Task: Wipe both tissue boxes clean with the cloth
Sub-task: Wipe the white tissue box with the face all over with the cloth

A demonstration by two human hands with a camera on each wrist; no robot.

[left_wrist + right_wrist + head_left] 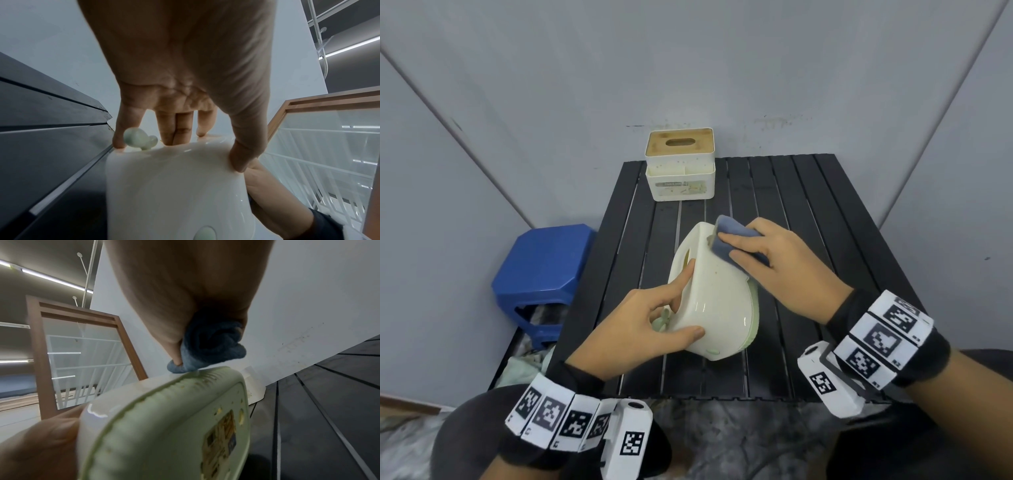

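A rounded cream tissue box (717, 301) with a green base lies tipped on its side in the middle of the black slatted table (808, 212). My left hand (650, 318) grips its near end, thumb on the upper side, fingers on the slotted face (176, 186). My right hand (774, 260) holds a folded blue cloth (736, 240) against the box's far upper side. The right wrist view shows the cloth (211, 344) bunched under my palm on the box's edge, and the green base (176, 426) with a label. A second, square white tissue box (680, 164) with a wooden lid stands at the table's far edge.
A blue plastic stool (541, 274) stands left of the table, with crumpled cloth on the floor beneath it. Grey walls close in behind and on both sides. The right half of the table is bare slats.
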